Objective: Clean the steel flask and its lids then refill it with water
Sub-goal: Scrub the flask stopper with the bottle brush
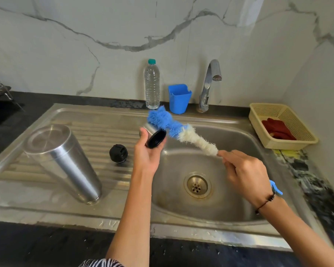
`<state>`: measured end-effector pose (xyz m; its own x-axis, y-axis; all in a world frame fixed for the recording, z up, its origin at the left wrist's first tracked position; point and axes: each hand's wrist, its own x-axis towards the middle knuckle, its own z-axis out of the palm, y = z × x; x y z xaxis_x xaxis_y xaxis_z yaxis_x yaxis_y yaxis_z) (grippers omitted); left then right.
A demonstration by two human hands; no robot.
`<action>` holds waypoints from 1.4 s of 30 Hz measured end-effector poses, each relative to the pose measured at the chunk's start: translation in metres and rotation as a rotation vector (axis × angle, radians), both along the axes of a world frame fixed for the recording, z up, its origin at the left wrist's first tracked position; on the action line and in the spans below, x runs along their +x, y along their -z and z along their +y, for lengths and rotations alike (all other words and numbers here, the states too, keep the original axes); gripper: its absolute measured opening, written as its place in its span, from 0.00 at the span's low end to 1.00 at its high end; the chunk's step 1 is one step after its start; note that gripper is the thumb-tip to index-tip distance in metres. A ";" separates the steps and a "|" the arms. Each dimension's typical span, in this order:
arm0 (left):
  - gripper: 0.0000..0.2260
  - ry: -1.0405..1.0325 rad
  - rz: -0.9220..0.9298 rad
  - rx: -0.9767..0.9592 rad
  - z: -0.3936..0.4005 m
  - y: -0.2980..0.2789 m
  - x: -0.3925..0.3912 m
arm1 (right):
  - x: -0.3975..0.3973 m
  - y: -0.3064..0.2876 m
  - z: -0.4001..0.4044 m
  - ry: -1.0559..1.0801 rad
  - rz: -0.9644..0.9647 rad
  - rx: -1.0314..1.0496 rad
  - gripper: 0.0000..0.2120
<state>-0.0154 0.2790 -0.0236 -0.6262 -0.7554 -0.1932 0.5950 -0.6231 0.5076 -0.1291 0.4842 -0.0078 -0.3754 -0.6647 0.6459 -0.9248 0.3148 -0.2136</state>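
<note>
Over steel sink basin (210, 209) — left hand (146, 157) cups black-lined steel cup lid (154, 136); right hand (247, 176) grips blue-and-white bristle bottle brush (181, 132) — bristles touching the lid

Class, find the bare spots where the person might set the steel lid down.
Free: the ridged drainboard behind the flask and black stopper; the basin floor around the drain. Crowded: the back ledge, with bottle, blue cup and tap.
</note>
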 end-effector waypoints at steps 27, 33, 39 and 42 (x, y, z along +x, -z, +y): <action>0.11 -0.082 0.059 0.157 -0.004 0.000 -0.009 | 0.002 0.032 -0.001 0.032 -0.111 -0.007 0.19; 0.10 -0.100 0.077 0.213 -0.008 -0.001 -0.008 | 0.006 0.033 -0.001 0.032 -0.126 0.001 0.18; 0.13 -0.063 0.167 0.253 -0.014 0.007 -0.002 | 0.020 0.032 -0.006 0.012 -0.066 0.005 0.16; 0.13 -0.017 0.126 0.158 -0.015 0.010 0.000 | 0.021 0.035 -0.011 0.014 -0.074 0.020 0.15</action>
